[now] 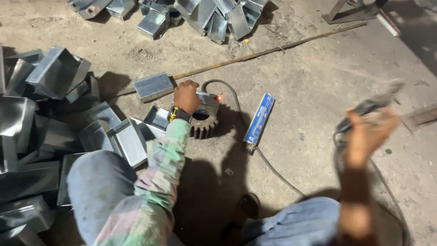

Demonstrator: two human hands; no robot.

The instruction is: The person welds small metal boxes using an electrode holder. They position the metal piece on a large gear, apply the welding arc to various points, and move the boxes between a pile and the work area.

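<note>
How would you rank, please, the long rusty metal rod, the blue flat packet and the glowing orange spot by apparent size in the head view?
1. Long rusty metal rod
2. Blue flat packet
3. Glowing orange spot

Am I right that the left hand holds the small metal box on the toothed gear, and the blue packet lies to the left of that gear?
Not quite. The head view shows the left hand on the small metal box atop the toothed gear, but the blue packet lies to the gear's right, beside the cable, not its left.
</note>
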